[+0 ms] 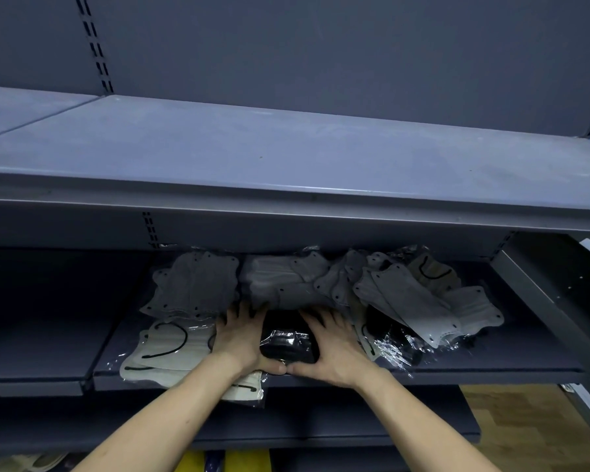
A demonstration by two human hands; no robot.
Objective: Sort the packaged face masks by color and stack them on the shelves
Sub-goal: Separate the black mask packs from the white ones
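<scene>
Both hands frame a stack of black packaged masks (288,345) at the front of the middle shelf (491,366). The left hand (241,338) lies flat along the stack's left side and the right hand (332,345) along its right, fingers straight and reaching toward the back, thumbs meeting at the front edge. The grip is wide on both sides: flat palms pressing in, nothing pinched.

The step in hand looks like squaring up the black pile. To do it well, I would press both sides evenly so the slippery plastic wrappers line up without sliding out, nudge the front edge back with the thumbs so nothing overhangs the shelf lip, and keep the pile clear of the cream masks (166,352) just to its left, some of which already hang over the front.

Counts, as far as they show: one black stack between the hands, its number of packs hidden; a neat grey pile (195,284) behind left; a second grey pile (280,277) behind the hands; and a loose unsorted heap (423,301) on the right with at least four grey packs, some black ones beneath and one tan one at the back. Exact pack totals cannot be told. The upper shelf (286,155) holds no masks.
</scene>
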